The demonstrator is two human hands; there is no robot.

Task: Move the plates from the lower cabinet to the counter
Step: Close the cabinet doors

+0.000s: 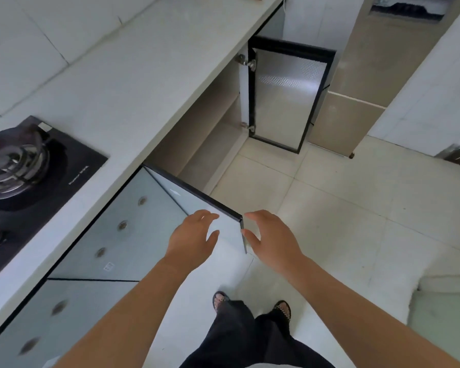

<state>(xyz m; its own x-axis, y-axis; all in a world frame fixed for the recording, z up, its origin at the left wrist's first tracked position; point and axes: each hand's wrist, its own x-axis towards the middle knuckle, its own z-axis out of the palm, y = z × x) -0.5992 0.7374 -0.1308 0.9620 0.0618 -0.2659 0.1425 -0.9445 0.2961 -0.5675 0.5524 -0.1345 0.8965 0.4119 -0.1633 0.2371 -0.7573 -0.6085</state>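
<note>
Stovetop (72, 160) far left, black glass, set into the white counter (133, 83), which runs diagonally up to the right; no plates on the part of it in view. Below it are closed fronts (104, 235) with round pulls. Next, the near door (186, 193) of the lower cabinet (213, 134) is swung out toward the person, hinged on the left, its dark top edge running down-right to a free corner that sits between the two hands. Left hand (194, 237) hovers in front of the door's outer face, fingers spread and relaxed, holding nothing. Right hand (272, 235) is just past the free edge, fingers also loose and apart, empty; the thumb is just beside the edge, contact can't be told. Cabinet opening lies ahead and up-left of both hands, beyond the door, with its long axis along the counter line. A pale shelf and bottom board show inside, but no plates; the stretch under the counter lip is hidden, so they may be deeper in. Far door (287, 96) stands open at the right end. Pale tiled floor (343, 221) to the right. Judgement: the right hand is on the opening side of the door and so nearer the interior; the left must come round the door edge first. The task looks barely started.
</note>
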